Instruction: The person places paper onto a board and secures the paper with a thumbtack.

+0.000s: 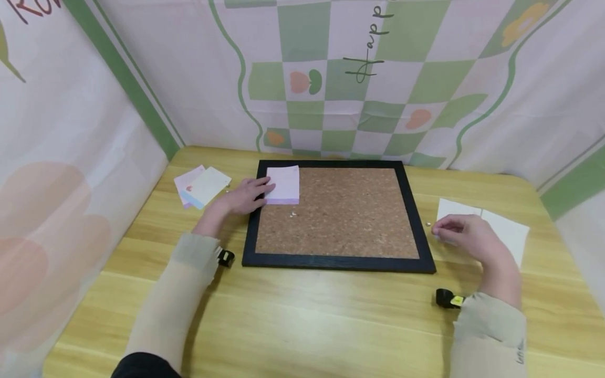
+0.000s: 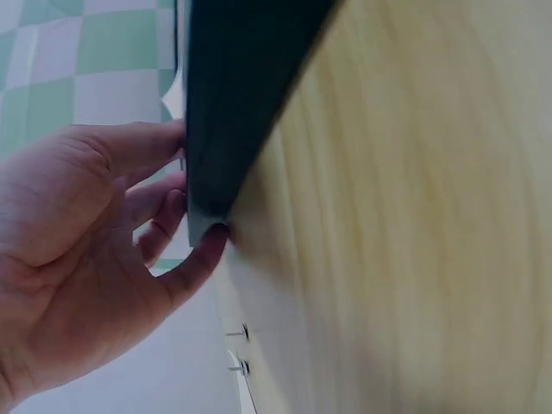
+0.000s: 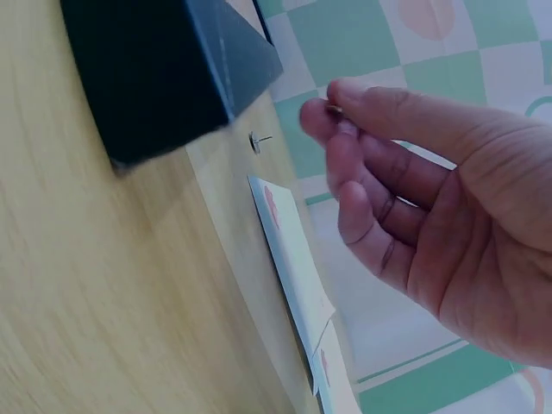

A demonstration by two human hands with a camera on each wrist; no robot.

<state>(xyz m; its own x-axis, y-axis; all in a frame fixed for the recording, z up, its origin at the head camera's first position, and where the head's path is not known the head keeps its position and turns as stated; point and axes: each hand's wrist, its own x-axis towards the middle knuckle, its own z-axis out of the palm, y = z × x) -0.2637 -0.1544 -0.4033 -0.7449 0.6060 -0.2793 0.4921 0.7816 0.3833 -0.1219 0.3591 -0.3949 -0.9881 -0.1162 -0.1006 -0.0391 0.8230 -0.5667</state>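
A corkboard [image 1: 350,215] in a black frame lies on the table. On its upper left part sits a stack of pink-lilac note paper [image 1: 283,184]. My left hand [image 1: 248,196] rests across the left frame bar with fingertips on the stack's left edge; its thumb touches the outer side of the frame [image 2: 233,103] in the left wrist view. Right of the board, my right hand [image 1: 468,236] is raised. It pinches a tiny metallic thumbtack [image 3: 334,111] between thumb and index finger, mostly hidden by the fingertips.
A loose thumbtack [image 3: 255,142] lies near the frame's right side, by pale note sheets [image 1: 506,231]. More notes [image 1: 208,186] lie at the left, with small tacks beside them. Small shiny bits [image 1: 293,214] are on the cork. A patterned cloth [image 1: 350,115] hangs behind the table.
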